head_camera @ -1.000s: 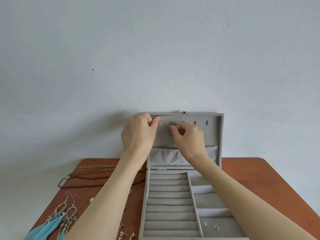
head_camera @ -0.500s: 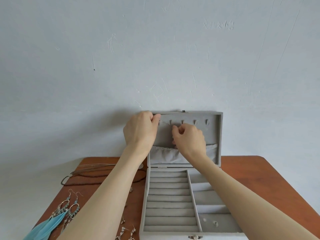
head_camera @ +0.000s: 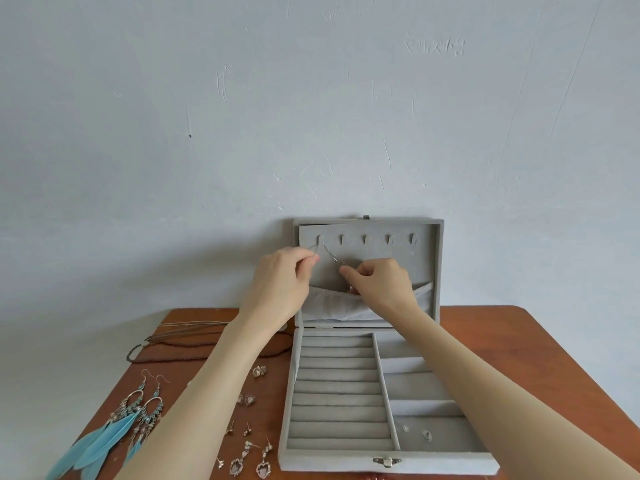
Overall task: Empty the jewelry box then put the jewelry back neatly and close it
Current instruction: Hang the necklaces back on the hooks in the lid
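Grey jewelry box (head_camera: 341, 455) open on wooden surface (head_camera: 519, 344), lid (head_camera: 437, 265) upright against the wall, latch (head_camera: 387, 461) at the near front edge. Thin chain necklace (head_camera: 331, 255) draped over leftmost hook (head_camera: 321, 239) of five in the lid. Left hand (head_camera: 282, 282) pinching one run of the chain just below and left of that hook; right hand (head_camera: 381, 284) pinching the other run lower and to the right, above the elastic pocket (head_camera: 332, 304). Both hands thus clenched on the chain, none released. Chain held taut on each side, apparently to keep it seated on the hook and untangled; pendant end seemingly at the pocket mouth under the right fingers, too small to confirm. Ring rolls (head_camera: 337, 393) bare; two small items, probably studs, in the near right compartment (head_camera: 415, 432). Outside the box, left of it: feather earrings (head_camera: 114, 434), beaded and cord necklaces (head_camera: 162, 344), several small stud and drop earrings (head_camera: 247, 455). Judgement: refilling stage barely begun, most jewelry yet to go back, closing not yet possible. Risk noted: fine chain liable to slip off the hook if tension drops.
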Demonstrator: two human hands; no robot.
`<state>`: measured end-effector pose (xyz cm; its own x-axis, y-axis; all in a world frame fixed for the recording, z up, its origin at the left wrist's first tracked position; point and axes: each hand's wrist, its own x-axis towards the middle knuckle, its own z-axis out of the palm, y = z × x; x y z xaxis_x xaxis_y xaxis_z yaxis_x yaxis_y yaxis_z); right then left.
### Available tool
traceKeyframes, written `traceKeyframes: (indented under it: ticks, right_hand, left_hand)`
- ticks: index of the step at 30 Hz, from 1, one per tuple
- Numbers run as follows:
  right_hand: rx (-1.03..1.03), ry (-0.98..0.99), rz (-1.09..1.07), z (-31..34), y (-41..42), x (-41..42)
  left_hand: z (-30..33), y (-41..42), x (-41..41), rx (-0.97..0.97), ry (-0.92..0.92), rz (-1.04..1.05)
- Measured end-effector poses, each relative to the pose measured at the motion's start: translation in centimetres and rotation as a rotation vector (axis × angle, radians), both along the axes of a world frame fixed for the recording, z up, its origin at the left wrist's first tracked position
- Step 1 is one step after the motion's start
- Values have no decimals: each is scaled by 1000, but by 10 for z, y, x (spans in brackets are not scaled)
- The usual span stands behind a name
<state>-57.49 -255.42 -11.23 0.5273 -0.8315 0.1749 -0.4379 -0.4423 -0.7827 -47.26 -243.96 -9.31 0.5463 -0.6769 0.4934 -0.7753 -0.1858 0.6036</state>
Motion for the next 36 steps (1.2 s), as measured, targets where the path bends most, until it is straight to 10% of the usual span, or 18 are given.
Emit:
traceKeyframes:
  ticks: [12, 19, 36]
  right_hand:
    - [98, 3, -19, 6, 5, -5]
    - [129, -38, -16, 6, 7, -9]
    - [-219, -57, 148, -13, 24, -10]
  left_hand:
    - [-7, -27, -13, -135, 307, -34]
    - [-16, -23, -12, -5, 18, 55]
    - [-9, -20, -9, 20, 292, 90]
